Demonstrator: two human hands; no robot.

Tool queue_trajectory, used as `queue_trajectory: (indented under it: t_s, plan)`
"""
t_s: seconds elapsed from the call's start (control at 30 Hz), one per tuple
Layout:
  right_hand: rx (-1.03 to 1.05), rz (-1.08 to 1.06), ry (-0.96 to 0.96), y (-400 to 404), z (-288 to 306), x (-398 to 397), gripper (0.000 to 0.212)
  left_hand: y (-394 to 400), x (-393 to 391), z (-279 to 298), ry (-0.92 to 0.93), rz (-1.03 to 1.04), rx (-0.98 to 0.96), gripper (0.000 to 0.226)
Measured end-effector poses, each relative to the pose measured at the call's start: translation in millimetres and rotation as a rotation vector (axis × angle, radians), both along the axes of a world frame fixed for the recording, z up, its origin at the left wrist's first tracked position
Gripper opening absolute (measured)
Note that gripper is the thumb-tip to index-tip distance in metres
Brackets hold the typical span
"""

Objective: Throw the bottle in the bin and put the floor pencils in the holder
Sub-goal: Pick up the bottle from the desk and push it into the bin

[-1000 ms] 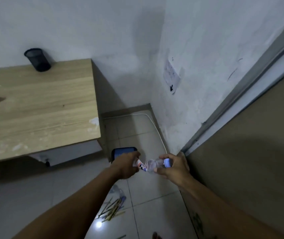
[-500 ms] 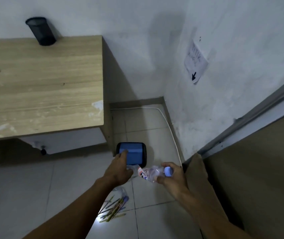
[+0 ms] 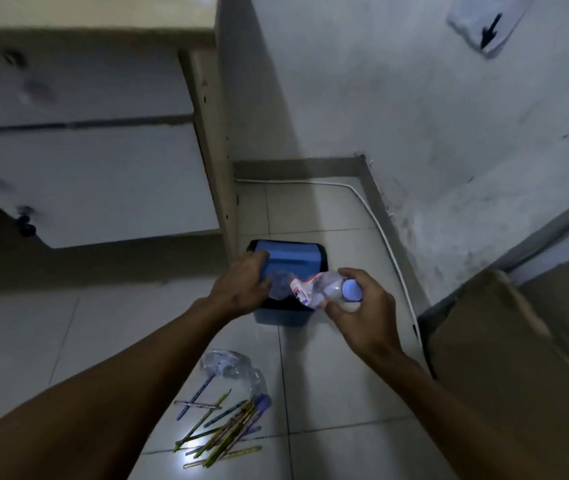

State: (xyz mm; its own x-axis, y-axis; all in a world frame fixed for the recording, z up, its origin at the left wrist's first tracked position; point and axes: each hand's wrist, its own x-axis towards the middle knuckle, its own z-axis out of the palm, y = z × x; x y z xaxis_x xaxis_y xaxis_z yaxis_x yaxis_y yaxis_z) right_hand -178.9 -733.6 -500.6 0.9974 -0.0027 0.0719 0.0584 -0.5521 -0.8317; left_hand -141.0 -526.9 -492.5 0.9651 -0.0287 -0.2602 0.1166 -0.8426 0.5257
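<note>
A crumpled clear plastic bottle (image 3: 314,288) with a pale blue cap and a red-and-white label hangs right over a small blue bin (image 3: 293,258) on the floor beside the desk's leg. My right hand (image 3: 355,313) grips the bottle at its cap end. My left hand (image 3: 241,289) holds its other end, fingers at the bin's rim. Several pencils (image 3: 220,427) lie scattered on the tiles below my arms. A second crushed clear bottle (image 3: 234,368) lies on the floor just above the pencils. The holder is out of view.
The wooden desk (image 3: 203,133) with white drawer fronts fills the upper left. A white cable (image 3: 383,237) runs along the wall's base. A brown door or panel (image 3: 504,358) stands close on the right. A paper with a black arrow (image 3: 487,26) hangs on the wall.
My head has dropped lower and closer, so the desk top and black holder left the view. Both hands carried the bottle forward, and it now hangs over the bin.
</note>
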Motion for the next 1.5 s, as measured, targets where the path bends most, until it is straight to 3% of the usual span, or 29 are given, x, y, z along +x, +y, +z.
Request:
queue_trajectory:
  t_s: [0.27, 0.37, 0.47, 0.67, 0.9, 1.03, 1.2, 1.37, 1.5]
  plan:
    - [-0.15, 0.007, -0.251, 10.7, -60.7, 16.6, 0.033, -0.1, 13.5, -94.5, -0.181, -0.014, 0.022, 0.024]
    - [-0.243, 0.03, -0.276, 16.1, -75.1, 25.9, 0.043, -1.7, 13.0, -112.6, -0.214, -0.037, 0.08, 0.025]
    - [-0.312, 0.05, -0.236, 22.8, -85.7, 36.8, 0.031, -4.1, 10.6, -115.2, -0.221, -0.049, 0.12, 0.031]
    - [-0.479, 0.074, -0.132, 40.9, -106.8, 52.2, 0.034, -5.4, 8.1, -104.7, -0.077, -0.119, 0.083, 0.064]
    - [-0.508, 0.1, -0.039, 66.7, -132.6, 74.4, 0.038, -2.5, 12.2, -112.4, -0.029, -0.114, 0.026, 0.044]
    - [-0.589, 0.107, 0.042, 74.1, -140.3, 82.7, 0.025, -1.3, 10.9, -113.9, -0.018, -0.13, 0.021, 0.056]
    - [-0.694, 0.145, 0.141, 80.4, -139.5, 90.5, 0.033, -0.8, 9.1, -116.7, 0.006, -0.149, 0.057, 0.068]
    - [-0.655, 0.154, 0.118, 77.9, -144.5, 86.7, 0.032, -0.2, 6.8, -123.1, 0.017, -0.15, 0.066, 0.072]
    - [-0.582, 0.175, -0.026, 69.6, -151.0, 74.1, 0.026, 0.3, 5.8, -122.2, 0.015, -0.152, 0.066, 0.074]
